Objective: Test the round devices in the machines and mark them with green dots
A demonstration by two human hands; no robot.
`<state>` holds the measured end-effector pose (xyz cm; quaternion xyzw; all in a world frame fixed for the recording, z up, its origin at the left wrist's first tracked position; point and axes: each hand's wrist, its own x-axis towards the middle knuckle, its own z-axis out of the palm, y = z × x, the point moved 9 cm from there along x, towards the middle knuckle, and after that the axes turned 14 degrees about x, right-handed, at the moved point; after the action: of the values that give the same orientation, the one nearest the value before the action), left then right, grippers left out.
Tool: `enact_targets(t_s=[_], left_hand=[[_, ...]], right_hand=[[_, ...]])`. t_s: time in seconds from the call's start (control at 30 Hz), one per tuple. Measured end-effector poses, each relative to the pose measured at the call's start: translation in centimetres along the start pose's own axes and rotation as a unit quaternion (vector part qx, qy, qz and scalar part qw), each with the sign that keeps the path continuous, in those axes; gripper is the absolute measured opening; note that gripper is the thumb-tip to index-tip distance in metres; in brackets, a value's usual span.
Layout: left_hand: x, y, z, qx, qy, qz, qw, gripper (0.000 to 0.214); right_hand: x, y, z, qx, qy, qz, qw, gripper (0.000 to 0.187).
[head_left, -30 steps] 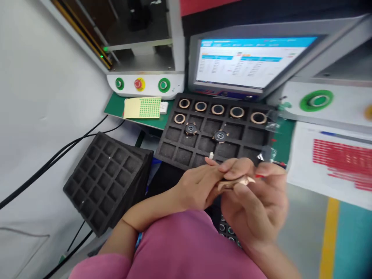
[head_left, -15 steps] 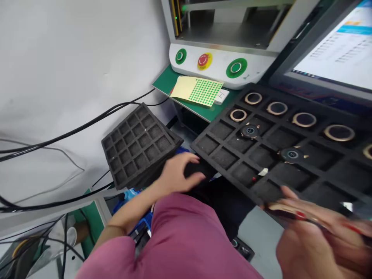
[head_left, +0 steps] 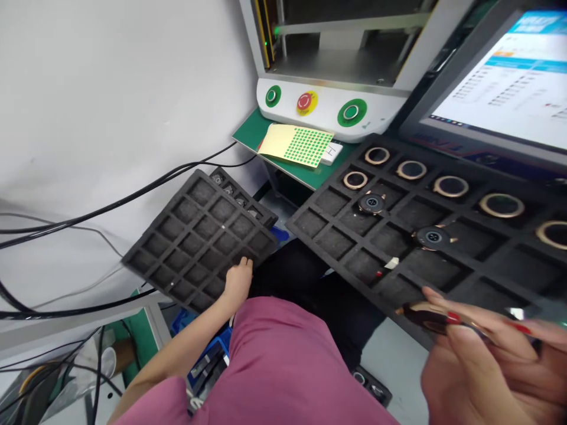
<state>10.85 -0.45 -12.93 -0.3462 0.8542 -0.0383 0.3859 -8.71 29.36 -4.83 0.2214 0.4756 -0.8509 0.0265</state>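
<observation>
My left hand (head_left: 238, 278) grips the near edge of an empty black foam grid tray (head_left: 199, 239) and holds it tilted up off a stack; a tray beneath (head_left: 239, 198) shows parts in its cells. My right hand (head_left: 487, 360), at the lower right, pinches a round rose-gold watch case (head_left: 427, 317) between thumb and fingers. In front lies a larger black foam tray (head_left: 336, 236) with several gold rings (head_left: 450, 186) in its back cells and two dark-faced watch cases (head_left: 371, 203) in the second row.
A machine panel with two green buttons and a red stop button (head_left: 306, 102) stands at the back. A yellow sheet of green dot stickers (head_left: 296, 143) lies on the green bench. A monitor (head_left: 509, 88) is at the right. Black cables (head_left: 110, 206) run along the white wall.
My hands parted. The left hand went down left to the foam tray stack and lifted the top tray. The right hand kept the watch case and moved lower right. The view turned left.
</observation>
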Motion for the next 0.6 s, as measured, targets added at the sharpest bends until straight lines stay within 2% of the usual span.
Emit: enact_targets(t_s=[0.07, 0.2, 0.37, 0.47, 0.6], left_hand=[[0.1, 0.8, 1.4, -0.03, -0.028, 0.022, 0.999, 0.034], [1.3, 2.3, 3.2, -0.106, -0.056, 0.053, 0.991, 0.052], [3.1, 3.8, 4.1, -0.164, -0.047, 0.009, 0.985, 0.058], [2.6, 4.0, 3.0, -0.177, -0.007, -0.006, 0.984, 0.06], [1.0, 2.1, -0.8, -0.183, 0.097, -0.008, 0.978, 0.03]], right_hand=[[-0.1, -0.7, 0.2, -0.031, -0.011, -0.025, 0.999, 0.048], [-0.2, -1.2, 0.3, -0.065, -0.023, -0.028, 0.997, 0.042], [-0.1, -1.4, 0.3, -0.062, -0.04, -0.053, 0.996, 0.042], [-0.1, -1.2, 0.7, -0.056, -0.076, -0.079, 0.992, 0.041], [-0.1, -0.9, 0.9, -0.034, -0.115, -0.093, 0.988, 0.038]])
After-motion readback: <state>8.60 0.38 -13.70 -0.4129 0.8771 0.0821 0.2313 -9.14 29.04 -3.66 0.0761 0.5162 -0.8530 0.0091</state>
